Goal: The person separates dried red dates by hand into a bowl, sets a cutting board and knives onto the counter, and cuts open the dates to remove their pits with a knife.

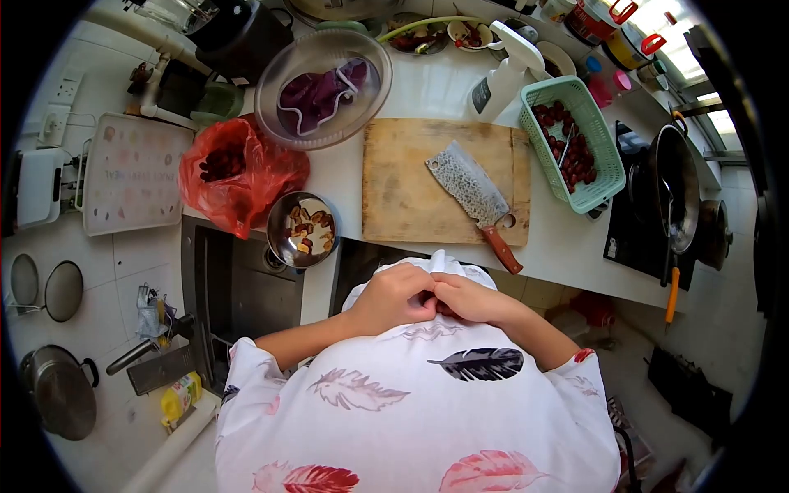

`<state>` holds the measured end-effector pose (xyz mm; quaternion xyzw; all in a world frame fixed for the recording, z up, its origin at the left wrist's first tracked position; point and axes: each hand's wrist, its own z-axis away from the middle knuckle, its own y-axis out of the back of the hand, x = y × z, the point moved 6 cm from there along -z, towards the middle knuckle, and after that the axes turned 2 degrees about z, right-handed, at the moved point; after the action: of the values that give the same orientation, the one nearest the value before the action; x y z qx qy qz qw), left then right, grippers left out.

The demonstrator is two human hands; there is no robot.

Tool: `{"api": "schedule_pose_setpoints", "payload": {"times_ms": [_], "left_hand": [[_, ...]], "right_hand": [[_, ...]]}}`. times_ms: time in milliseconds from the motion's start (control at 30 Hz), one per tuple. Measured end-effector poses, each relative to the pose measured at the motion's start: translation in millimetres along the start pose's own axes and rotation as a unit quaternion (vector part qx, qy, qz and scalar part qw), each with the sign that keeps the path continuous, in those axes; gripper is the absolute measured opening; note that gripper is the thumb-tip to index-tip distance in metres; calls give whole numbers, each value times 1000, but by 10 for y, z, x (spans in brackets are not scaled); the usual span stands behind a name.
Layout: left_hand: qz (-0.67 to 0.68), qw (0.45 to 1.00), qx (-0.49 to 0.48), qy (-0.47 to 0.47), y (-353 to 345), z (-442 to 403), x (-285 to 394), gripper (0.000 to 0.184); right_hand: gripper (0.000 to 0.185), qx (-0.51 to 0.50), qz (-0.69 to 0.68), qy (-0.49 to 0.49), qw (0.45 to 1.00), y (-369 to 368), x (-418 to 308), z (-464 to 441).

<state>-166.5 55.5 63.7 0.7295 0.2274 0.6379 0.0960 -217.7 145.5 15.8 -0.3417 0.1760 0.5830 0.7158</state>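
My left hand (pixel 391 296) and my right hand (pixel 472 297) meet in front of my shirt, just short of the counter edge. The fingers of both are curled and pressed together; whatever they may hold is hidden. Beyond them lies a wooden cutting board (pixel 403 181) with a cleaver (pixel 470 182) resting on its right half, the brown handle pointing toward me over the board's edge. To the left stands a steel bowl (pixel 281 245) with cut reddish-brown pieces. A green basket (pixel 606 168) on the right contains dark red fruits, like jujubes, and a metal utensil.
A red plastic bag (pixel 275 174) with dark fruit sits near the sink (pixel 246 283). Behind it is a clear basin (pixel 374 90) with a purple cloth. A white spray bottle (pixel 501 78) stands behind the board. At right, a wok (pixel 686 205) rests on the stove.
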Motion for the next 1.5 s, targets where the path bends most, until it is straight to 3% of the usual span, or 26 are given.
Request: {"api": "schedule_pose_setpoints", "payload": {"times_ms": [133,233,267,400,633,833,900,1200,1500], "left_hand": [[12,999,8,36,30,57,-60,17],[57,994,26,85,61,93,-112,20],[95,987,38,123,76,112,-145,23],[83,988,44,122,116,101,-120,22],[77,991,45,95,103,107,-104,21],[7,999,23,37,110,95,-48,21],[58,990,45,117,99,121,-131,17],[122,980,49,149,67,148,-183,17],[140,973,61,173,72,176,-224,17]], "right_hand": [[27,45,28,46,998,-2,-58,35],[23,-16,-150,-9,988,45,-43,116],[23,-16,-152,-9,988,48,-42,113],[20,-18,-186,24,982,77,-22,85],[13,-13,-141,19,990,58,17,31],[21,20,-34,71,997,-1,-2,-24],[25,41,16,111,993,-14,-50,-13],[27,104,110,141,978,-37,2,-20],[26,122,102,129,979,-37,-6,-46]]}}
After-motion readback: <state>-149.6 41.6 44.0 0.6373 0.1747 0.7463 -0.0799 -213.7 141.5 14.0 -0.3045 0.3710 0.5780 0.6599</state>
